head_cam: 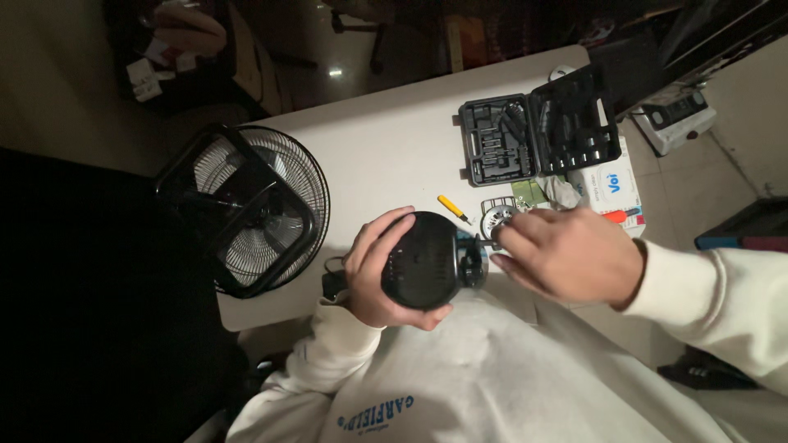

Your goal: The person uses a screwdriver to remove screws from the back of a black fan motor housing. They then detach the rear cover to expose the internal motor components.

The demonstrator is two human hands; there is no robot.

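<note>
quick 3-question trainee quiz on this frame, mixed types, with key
1. True or false: the left hand grips the round black motor housing.
2. The fan with the black grille lies: A) on the table's left end B) inside the tool case C) on the floor
3. What lies just left of the open black tool case, near the right hand?

Key: 1 true; 2 A; 3 a small yellow tool on the white table.

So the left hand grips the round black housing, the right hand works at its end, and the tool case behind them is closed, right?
Not quite. The head view shows the black tool case lying open on the table. The rest holds: left hand grips the round black housing, right hand works at its end.
</note>
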